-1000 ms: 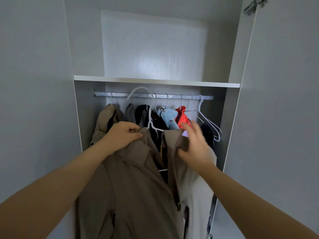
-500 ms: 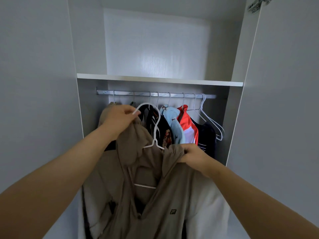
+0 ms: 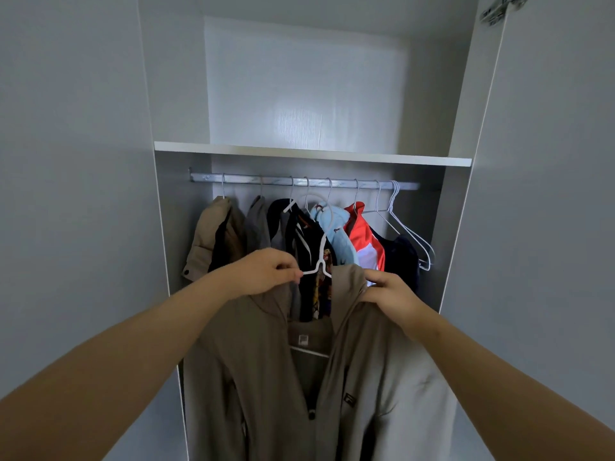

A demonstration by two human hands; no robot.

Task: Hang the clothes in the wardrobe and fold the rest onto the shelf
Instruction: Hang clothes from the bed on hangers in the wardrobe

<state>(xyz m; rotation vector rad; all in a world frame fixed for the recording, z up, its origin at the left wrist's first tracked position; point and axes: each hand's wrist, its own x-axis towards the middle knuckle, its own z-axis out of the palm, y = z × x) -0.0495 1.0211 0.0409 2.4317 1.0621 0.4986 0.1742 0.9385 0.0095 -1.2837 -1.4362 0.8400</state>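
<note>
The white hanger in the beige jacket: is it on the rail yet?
Not yet hung. The white hanger has its hook below the rail; the left hand pinches it, the right hand grips the beige jacket.

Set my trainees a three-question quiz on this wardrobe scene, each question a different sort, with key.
1. Fill in: the empty hangers hang at the rail's ____ end.
2. What does the right hand grip? A the tan jacket; B the rail; C an empty hanger.
3. True or false: the jacket's hanger is already hooked over the rail.
Key: 1 right; 2 A; 3 false, the left hand holds the white hanger below the rail.
</note>
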